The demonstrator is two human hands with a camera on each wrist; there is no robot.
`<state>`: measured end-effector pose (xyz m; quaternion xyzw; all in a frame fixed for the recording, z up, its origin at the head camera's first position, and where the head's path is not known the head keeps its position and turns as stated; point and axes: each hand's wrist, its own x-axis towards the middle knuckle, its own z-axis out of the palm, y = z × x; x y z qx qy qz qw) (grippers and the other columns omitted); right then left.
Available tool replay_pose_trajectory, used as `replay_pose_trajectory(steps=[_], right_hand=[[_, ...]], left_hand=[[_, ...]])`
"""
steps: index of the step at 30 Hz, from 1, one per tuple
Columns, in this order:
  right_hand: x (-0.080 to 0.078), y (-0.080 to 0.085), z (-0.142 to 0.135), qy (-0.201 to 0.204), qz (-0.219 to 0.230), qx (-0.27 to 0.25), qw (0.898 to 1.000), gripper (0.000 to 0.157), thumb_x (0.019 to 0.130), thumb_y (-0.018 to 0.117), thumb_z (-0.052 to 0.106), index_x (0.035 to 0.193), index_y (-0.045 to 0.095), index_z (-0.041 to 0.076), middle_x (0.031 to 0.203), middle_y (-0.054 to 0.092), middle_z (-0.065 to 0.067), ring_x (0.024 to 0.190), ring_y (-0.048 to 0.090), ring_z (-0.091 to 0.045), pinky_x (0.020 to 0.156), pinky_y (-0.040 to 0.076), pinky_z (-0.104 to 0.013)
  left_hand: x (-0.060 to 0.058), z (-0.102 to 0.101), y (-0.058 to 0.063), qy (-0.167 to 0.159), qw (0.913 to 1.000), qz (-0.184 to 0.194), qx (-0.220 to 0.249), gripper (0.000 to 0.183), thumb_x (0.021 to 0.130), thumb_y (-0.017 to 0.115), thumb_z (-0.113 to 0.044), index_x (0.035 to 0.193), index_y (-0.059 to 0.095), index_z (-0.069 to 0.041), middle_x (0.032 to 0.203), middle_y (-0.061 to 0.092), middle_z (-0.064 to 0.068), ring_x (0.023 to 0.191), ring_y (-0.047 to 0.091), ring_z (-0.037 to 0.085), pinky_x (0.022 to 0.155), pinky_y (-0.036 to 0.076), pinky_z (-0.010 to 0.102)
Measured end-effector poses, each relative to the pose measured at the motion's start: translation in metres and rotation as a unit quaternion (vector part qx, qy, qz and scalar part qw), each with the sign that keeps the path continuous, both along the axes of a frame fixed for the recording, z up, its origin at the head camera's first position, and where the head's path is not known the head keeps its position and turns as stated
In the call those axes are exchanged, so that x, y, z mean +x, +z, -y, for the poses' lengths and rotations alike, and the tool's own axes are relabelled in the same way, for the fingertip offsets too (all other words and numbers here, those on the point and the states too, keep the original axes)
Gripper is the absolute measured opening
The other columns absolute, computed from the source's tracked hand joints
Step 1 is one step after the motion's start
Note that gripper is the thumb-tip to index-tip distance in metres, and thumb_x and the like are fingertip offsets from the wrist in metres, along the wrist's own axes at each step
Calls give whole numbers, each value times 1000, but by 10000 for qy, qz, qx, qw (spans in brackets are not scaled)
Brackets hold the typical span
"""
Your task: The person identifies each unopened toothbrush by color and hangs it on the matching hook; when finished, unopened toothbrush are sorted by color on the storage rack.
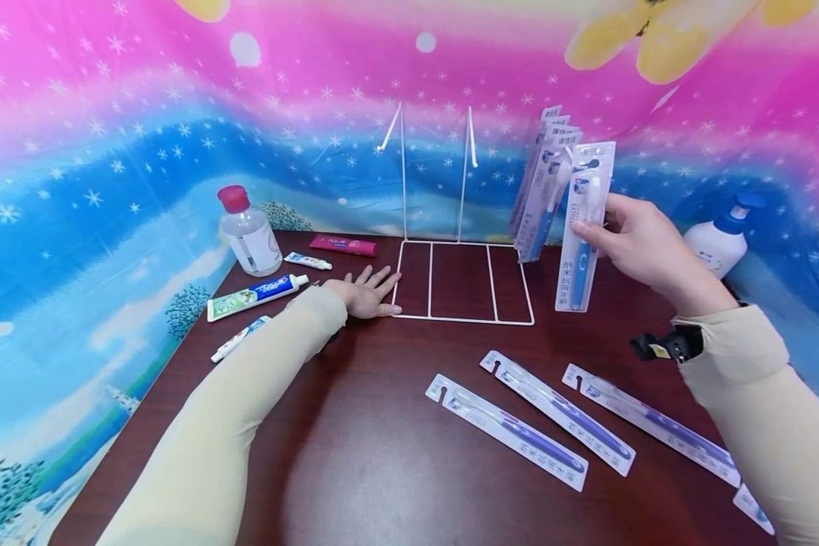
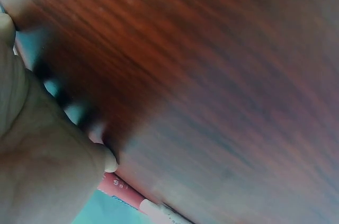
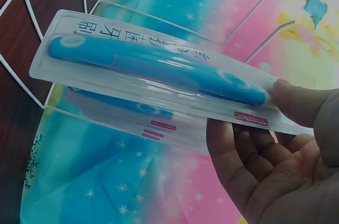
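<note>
A blue toothbrush in a clear blister pack [image 1: 584,227] stands upright in the air, pinched by my right hand [image 1: 644,246] between thumb and fingers. In the right wrist view the blue handle lies slantwise behind clear plastic, and my thumb [image 3: 302,97] presses near one end. Just left of it, several packed toothbrushes [image 1: 544,186] hang in a row at the right side of a white wire rack [image 1: 464,318]. My left hand [image 1: 367,294] rests palm down, fingers spread, at the left edge of the rack's base.
Packed purple toothbrushes [image 1: 508,432] lie on the dark wood table [image 1: 355,455] at front right. On the left are toothpaste tubes [image 1: 255,297], a pink tube [image 1: 343,246] and a red-capped bottle [image 1: 251,235]. A white pump bottle [image 1: 717,243] stands behind my right wrist.
</note>
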<state>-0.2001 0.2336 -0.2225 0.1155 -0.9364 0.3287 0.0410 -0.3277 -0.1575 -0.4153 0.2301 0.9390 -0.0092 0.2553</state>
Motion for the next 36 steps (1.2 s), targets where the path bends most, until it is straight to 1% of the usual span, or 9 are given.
replay_pose_trajectory(steps=[4,12,19,23,25,26,28,31,36], right_hand=[[-5,-3,1,-76,89,1,9999,63,90,48,49,143,36,16,123,54,-18,94,59,-33,77,47,-49],[-13,-15,1,-154,246,-101,9995,64,91,47,48,144,32,16,127,50,-20,99,57,-37,77,47,-53],[-38,-25,5,-97,332,-362,9987,63,91,48,47,144,33,16,131,48,-17,103,56,-32,80,48,-48],[-53,-28,9,-22,386,-649,9971,60,92,48,42,143,34,13,133,47,-16,106,55,-30,82,47,-47],[-58,-28,10,-14,404,-784,9961,59,93,48,39,143,34,11,133,46,-16,108,54,-30,83,46,-47],[-60,-28,10,-19,418,-825,9957,58,93,47,38,143,34,10,134,46,-17,108,54,-31,84,46,-47],[-64,-27,10,-34,422,-868,9953,57,94,48,37,142,35,9,133,46,-17,108,54,-31,83,46,-47],[-66,-27,11,-65,408,-862,9954,56,94,48,36,141,37,8,131,48,-18,105,56,-32,80,49,-43],[-67,-26,12,-75,486,-937,9944,56,93,51,36,138,41,6,126,51,-20,102,57,-31,75,51,-36]], left_hand=[[-1,-1,-1,1,10000,29,66,88,79,23,-78,144,-16,-35,151,-18,-5,136,-17,29,103,1,60],[12,-5,14,-122,9998,-67,124,82,87,27,-69,147,-10,-28,153,-12,1,137,-10,33,104,4,59],[8,-2,7,-84,9994,29,336,87,83,29,-72,147,-11,-29,153,-12,4,135,-15,37,98,-3,66],[14,-1,13,-38,9997,47,230,83,86,28,-69,147,-9,-28,153,-12,2,136,-13,34,101,0,62],[13,0,12,-56,9995,50,294,83,86,29,-69,147,-10,-28,153,-13,2,136,-13,34,102,1,62],[15,-1,14,-59,9995,54,294,83,86,29,-69,147,-10,-28,153,-12,2,136,-12,33,103,1,61],[10,1,9,-108,9992,20,381,85,85,29,-71,147,-11,-29,153,-13,2,136,-13,35,102,1,62],[9,1,7,-145,9989,-27,436,86,84,29,-72,147,-10,-29,153,-13,3,135,-14,36,100,0,64],[16,-2,16,-138,9995,-125,269,83,86,28,-70,148,-7,-26,153,-10,2,137,-10,34,102,3,61]])
